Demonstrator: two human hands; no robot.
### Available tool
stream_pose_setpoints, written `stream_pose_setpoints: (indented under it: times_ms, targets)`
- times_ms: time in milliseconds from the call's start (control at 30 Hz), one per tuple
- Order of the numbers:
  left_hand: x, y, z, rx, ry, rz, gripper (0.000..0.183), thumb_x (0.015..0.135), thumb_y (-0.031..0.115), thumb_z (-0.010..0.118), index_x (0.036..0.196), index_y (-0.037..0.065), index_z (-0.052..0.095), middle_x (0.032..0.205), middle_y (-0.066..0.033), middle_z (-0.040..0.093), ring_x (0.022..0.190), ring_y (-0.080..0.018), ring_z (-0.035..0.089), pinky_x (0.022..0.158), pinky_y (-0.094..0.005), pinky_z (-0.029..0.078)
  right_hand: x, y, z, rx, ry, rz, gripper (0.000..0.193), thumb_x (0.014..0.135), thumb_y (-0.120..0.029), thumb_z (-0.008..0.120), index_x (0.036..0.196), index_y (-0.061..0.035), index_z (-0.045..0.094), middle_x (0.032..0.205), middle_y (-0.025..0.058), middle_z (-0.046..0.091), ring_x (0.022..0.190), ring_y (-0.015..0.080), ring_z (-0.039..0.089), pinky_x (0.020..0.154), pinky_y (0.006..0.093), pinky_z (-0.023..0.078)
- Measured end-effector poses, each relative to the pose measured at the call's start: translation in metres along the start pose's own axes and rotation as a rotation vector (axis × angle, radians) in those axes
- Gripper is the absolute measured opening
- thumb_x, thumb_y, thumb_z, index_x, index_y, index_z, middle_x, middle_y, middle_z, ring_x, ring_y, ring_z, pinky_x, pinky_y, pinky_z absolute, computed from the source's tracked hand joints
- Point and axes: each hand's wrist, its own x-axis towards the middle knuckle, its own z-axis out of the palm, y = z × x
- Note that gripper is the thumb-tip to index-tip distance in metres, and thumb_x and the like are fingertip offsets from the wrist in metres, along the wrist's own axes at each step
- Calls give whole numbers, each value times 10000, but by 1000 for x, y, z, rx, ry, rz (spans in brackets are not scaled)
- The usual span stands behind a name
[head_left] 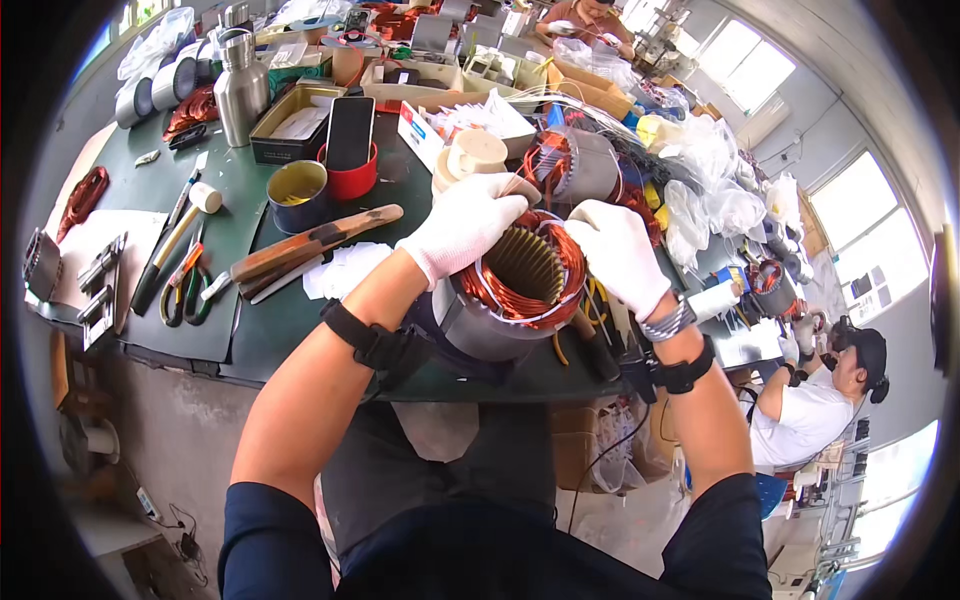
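A motor stator [497, 333] stands upright in front of me at the table's front edge, its grey metal shell open at the top. A ring of copper windings [502, 292] bulges from its rim, with white cord bound round it and yellowish slot liners inside. My left hand [468, 226], in a white knitted glove, rests at the far left of the windings, its fingertips pinched together. My gloved right hand [622, 258] lies at the right side of the coil with curled fingers. What either hand pinches is too small to make out.
Beyond it lies a second wound stator [588, 165]. To the left are a wooden paddle [315, 245], a dark tin [297, 197], a red pot [362, 178] with a phone, a mallet [205, 198], scissors [185, 292] and a steel bottle [241, 90]. A co-worker [815, 405] sits right.
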Motion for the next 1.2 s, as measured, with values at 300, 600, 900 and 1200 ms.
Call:
stream_pose_setpoints:
  times_ms: [300,600,900,1200]
  targets:
    - [12,1,-10,120,-46,237,292,991,142,562,1186,-1,726,1126,-152,739,1092,-218,681,1024,-335,500,-4,-14,-8,256,-123,216,249,971,-228,644,932,7,715,820,189,706,785,356,711,731,413,550]
    - [13,4,0,-8,-109,139,193,965,127,697,1091,14,791,950,-95,785,901,-175,723,878,-320,558,-15,-10,-5,220,-20,97,194,964,-159,633,901,15,690,811,198,673,782,376,693,716,434,535]
    - [8,4,-3,-139,-176,137,213,995,32,615,1150,-5,757,1073,-71,776,1045,-147,690,1010,-303,521,-22,-14,-1,-43,86,-127,96,949,-92,645,947,-10,695,879,158,685,774,336,699,676,438,529]
    - [7,4,1,-2,-98,188,290,971,-25,504,1130,16,743,1038,-82,752,1039,-188,689,1002,-313,519,-26,-18,8,187,180,104,187,950,-140,659,834,3,689,693,166,655,618,271,657,613,386,488]
